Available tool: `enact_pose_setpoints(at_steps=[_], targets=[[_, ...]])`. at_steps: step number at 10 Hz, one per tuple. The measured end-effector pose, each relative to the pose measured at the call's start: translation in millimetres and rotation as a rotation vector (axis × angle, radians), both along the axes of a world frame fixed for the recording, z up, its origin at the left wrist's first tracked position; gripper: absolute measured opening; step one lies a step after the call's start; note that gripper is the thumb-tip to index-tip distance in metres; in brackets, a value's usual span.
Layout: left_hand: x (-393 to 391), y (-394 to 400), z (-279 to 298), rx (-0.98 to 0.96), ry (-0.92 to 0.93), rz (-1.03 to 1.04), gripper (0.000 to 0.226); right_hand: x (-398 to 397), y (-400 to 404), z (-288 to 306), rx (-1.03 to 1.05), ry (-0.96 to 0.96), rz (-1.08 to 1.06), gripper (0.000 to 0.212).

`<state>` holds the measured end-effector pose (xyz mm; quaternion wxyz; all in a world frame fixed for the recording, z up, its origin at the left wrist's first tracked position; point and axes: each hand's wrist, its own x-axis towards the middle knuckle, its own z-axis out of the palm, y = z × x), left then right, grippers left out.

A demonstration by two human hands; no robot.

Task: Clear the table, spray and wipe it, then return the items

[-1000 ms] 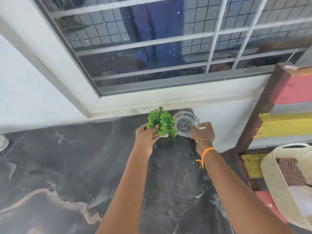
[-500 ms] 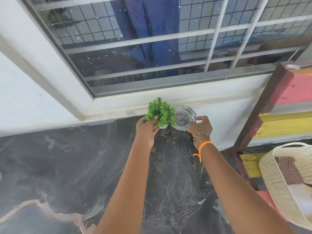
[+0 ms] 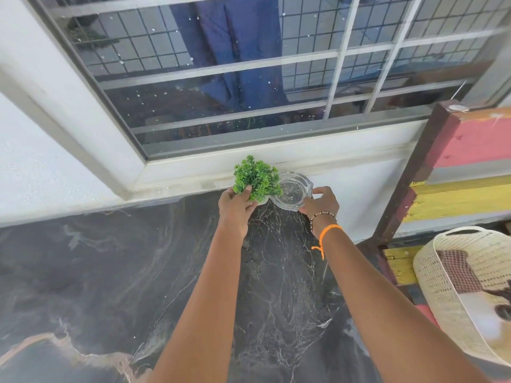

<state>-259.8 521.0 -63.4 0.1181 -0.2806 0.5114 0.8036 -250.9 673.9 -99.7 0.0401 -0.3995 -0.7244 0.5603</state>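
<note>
A small green artificial plant (image 3: 257, 176) in a white pot sits at the far edge of the black marble table (image 3: 110, 272), close to the wall under the window. My left hand (image 3: 235, 208) is wrapped around its pot. Right beside it is a clear glass dish (image 3: 294, 192), tilted slightly, with my right hand (image 3: 320, 203) gripping its right rim. Plant and dish touch each other. My right wrist carries an orange thread and a bead bracelet.
A barred window (image 3: 249, 78) with a white sill runs behind the table. At right stands a painted red and yellow wooden shelf (image 3: 456, 175). A woven cream basket (image 3: 456, 286) holding cloth sits at the lower right.
Both hands have carried the plant and the glass dish a little farther toward the wall and sill. The grips look the same.
</note>
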Motion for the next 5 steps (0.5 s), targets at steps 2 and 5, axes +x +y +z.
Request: enact_pose_setpoints(at_steps=[2, 5], targets=[[7, 1, -1, -0.018, 0.041, -0.014, 0.064, 8, 1, 4, -0.100, 0.021, 0.022, 0.029], [76, 2, 1, -0.156, -0.003, 0.029, 0.012, 53, -24, 28, -0.264, 0.175, 0.158, 0.014]])
